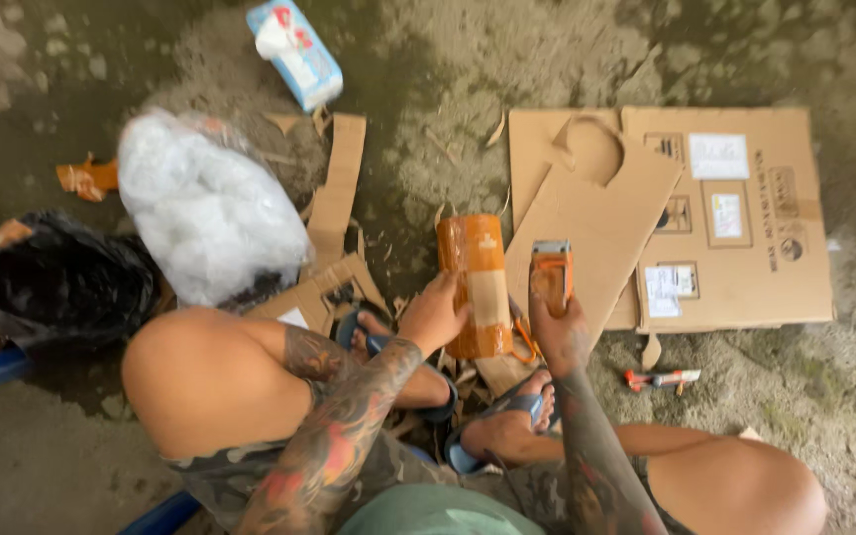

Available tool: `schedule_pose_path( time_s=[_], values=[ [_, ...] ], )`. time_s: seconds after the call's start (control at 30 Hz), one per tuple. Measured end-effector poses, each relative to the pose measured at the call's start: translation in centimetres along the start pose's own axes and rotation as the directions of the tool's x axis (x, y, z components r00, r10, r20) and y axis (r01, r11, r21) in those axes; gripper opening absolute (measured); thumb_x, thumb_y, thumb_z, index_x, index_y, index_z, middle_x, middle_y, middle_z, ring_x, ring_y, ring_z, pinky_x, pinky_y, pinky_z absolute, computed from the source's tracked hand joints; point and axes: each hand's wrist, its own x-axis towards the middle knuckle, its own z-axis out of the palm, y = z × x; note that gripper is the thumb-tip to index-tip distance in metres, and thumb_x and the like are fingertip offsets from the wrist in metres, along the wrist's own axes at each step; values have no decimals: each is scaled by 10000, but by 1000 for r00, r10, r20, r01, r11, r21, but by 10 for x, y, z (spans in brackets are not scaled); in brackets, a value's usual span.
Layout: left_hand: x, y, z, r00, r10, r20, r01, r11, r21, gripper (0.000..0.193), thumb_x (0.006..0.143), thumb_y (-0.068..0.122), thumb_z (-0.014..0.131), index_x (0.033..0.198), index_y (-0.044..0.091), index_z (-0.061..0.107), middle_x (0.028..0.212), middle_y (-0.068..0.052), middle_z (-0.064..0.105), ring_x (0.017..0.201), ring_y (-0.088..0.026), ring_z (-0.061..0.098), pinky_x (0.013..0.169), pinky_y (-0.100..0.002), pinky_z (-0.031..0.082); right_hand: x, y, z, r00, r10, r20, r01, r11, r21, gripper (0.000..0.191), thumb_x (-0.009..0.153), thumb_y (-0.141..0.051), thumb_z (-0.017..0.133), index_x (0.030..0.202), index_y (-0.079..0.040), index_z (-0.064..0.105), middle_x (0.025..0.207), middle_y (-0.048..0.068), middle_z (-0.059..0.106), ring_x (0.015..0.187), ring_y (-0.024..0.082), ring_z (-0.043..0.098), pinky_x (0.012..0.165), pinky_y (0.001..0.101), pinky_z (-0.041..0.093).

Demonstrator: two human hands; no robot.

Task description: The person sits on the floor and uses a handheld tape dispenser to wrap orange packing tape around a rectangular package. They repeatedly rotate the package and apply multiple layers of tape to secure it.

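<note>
Two hands work above the floor: left hand (435,315) fingers wrap the upright cardboard tube (475,285), mostly taped orange; right hand (559,332) fingers clutch the tape dispenser (552,273) just beside it.

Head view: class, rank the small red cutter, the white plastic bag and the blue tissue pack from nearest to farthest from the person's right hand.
From the right hand:
1. Small red cutter, on the ground to its right.
2. White plastic bag, far left.
3. Blue tissue pack, top, left of centre.
</note>
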Motion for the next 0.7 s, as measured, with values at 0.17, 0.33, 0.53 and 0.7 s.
schedule_pose_path(
  time_s=[0.17,0.33,0.53,0.7],
  values=[
    [30,22,-80,998,-14,60,41,868,-495,617,961,554,532,1348,91,660,1141,-150,777,1038,-245,749,931,-352,557,-51,-17,-55,967,-122,225,52,954,295,468,838,-336,743,1176,-19,676,852,40,758,739,65,692,631,256,572],
    [27,49,-107,899,177,400,66,848,-525,716,938,672,533,1095,36,823,1054,-135,814,1037,-194,723,966,-338,533,-103,-33,-71,940,-5,340,-112,940,323,439,827,-310,752,1152,-19,710,789,121,731,622,181,641,529,376,528],
    [-4,59,-118,733,476,486,79,650,-755,645,923,624,629,1164,40,761,1158,-105,772,1130,-178,676,1038,-357,503,-125,-32,-76,875,-429,225,405,903,146,588,657,-276,872,1120,11,650,929,157,728,860,287,744,740,395,584],
    [-44,67,-164,662,694,284,-341,616,-710,616,959,538,638,1339,54,664,1375,-157,623,1315,-261,565,1108,-381,437,-140,-39,-91,671,-741,27,733,669,123,593,593,-253,878,1065,25,652,1074,199,684,1028,398,669,891,444,537]
  ],
)
